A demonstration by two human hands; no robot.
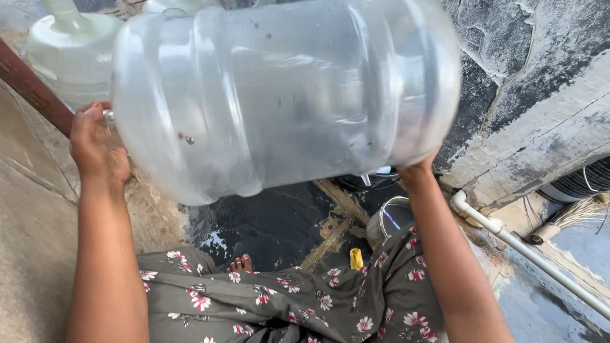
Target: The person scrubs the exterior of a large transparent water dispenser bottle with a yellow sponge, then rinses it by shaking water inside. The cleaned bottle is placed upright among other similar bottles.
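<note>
We note the floor [273,222]: dark, wet concrete, glistening with a thin sheet of water below the centre of view. Left of it the surface turns dry, pale and cracked. Directly on the wet part: a bare foot [240,263], toes showing past a floral hem; a small yellow object [356,258], kind unclear; a metal vessel [389,219] with a round rim, partly hidden. At right, a white pipe [527,251] runs diagonally along the floor beside the wall base, and broom bristles [575,215] lie near it.
</note>
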